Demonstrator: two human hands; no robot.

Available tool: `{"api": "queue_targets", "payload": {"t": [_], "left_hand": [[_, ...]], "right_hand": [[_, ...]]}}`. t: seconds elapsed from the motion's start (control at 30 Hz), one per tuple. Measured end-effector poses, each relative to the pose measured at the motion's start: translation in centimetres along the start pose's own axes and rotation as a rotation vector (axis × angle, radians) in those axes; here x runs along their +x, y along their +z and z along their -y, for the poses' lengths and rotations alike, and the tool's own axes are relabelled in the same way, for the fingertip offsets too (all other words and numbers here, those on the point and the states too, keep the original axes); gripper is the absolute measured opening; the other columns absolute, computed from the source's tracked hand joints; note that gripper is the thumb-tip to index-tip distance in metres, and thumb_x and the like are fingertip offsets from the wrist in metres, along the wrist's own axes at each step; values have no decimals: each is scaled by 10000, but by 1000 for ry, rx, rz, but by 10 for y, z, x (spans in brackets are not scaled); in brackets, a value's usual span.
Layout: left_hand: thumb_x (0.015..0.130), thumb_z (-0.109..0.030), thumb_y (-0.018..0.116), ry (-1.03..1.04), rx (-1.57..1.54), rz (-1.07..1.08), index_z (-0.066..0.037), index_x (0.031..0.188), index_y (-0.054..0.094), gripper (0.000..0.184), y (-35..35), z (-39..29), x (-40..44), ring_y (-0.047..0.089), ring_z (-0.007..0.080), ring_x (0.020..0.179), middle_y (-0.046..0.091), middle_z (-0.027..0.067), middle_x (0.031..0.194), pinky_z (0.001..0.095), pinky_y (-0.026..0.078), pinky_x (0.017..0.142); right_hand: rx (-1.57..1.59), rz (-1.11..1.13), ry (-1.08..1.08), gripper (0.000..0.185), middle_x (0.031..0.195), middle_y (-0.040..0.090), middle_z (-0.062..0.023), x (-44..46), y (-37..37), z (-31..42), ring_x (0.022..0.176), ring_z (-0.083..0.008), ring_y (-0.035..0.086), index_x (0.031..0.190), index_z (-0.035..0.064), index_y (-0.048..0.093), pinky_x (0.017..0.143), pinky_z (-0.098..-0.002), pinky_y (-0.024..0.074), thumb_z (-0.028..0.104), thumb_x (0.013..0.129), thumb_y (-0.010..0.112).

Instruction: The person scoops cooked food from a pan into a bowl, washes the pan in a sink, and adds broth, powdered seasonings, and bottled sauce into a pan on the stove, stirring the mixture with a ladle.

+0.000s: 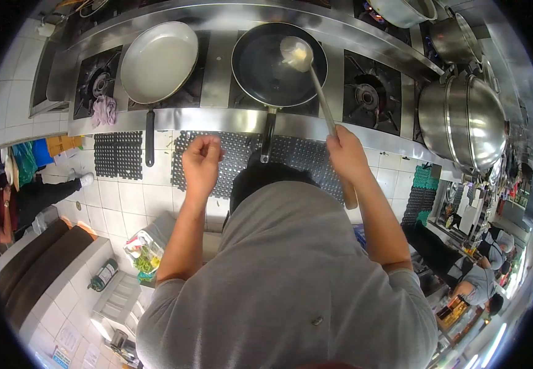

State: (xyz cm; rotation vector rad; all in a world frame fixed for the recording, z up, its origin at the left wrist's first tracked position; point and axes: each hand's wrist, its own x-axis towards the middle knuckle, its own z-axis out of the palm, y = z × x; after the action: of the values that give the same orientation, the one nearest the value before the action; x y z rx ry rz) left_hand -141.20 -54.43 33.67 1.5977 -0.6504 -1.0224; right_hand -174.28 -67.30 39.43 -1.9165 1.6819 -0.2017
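Note:
My right hand [347, 157] is wrapped round the long handle of a ladle [322, 95]. The ladle's bowl is over the right side of a dark frying pan [265, 72], with a pale yellowish lump [298, 54] in it. Whether the bowl touches the pan I cannot tell. The pan's black handle [267, 136] points toward me, between my hands. My left hand [202, 165] hovers left of that handle, apart from it, its fingers curled in with nothing visible in them.
A white-lined pan [159, 63] stands on the stove to the left, its handle jutting out. A pink cloth [104, 111] lies by the left burner. Large steel pots [463, 120] stand at the right, beyond a bare burner [372, 95]. Other people are at both sides.

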Motion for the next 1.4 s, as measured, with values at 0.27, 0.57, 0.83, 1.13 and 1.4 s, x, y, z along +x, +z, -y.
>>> {"api": "queue_targets", "payload": {"t": [0.27,0.57,0.83,1.13,1.4], "left_hand": [[1072,-160,696,-44,4,30,31,1070,735,195,-3,11,-2,688,110,747,727,44,851,267,566,700],[1074,-146,689,-37,-18,25,27,1033,739,184,-15,5,10,659,95,717,709,24,816,253,537,681],[1073,-145,690,-39,-34,53,30,1044,739,185,-18,5,13,669,91,729,715,23,841,251,552,687],[1078,-155,687,-1,0,89,28,1055,743,193,-24,6,14,683,100,741,724,31,872,259,569,699],[1072,-146,698,-31,-31,67,33,1017,731,190,-25,6,10,626,72,721,688,5,838,237,531,674]], "right_hand": [[472,386,245,257,753,646,-70,-2,-35,33,737,-133,684,1025,-32,668,644,-324,525,220,1027,616],[625,360,306,273,790,674,-215,-10,-14,31,728,-329,700,1013,-51,641,687,-447,543,219,1018,599],[124,42,15,311,815,680,-257,-26,7,26,748,-414,687,1134,-58,637,729,-479,556,226,1018,587],[876,350,360,270,788,679,-109,-23,-17,39,718,-155,682,1100,1,678,607,-322,502,255,1020,634],[186,29,23,254,808,686,-105,-28,13,22,697,-133,672,999,0,659,590,-323,501,248,1024,612]]}}
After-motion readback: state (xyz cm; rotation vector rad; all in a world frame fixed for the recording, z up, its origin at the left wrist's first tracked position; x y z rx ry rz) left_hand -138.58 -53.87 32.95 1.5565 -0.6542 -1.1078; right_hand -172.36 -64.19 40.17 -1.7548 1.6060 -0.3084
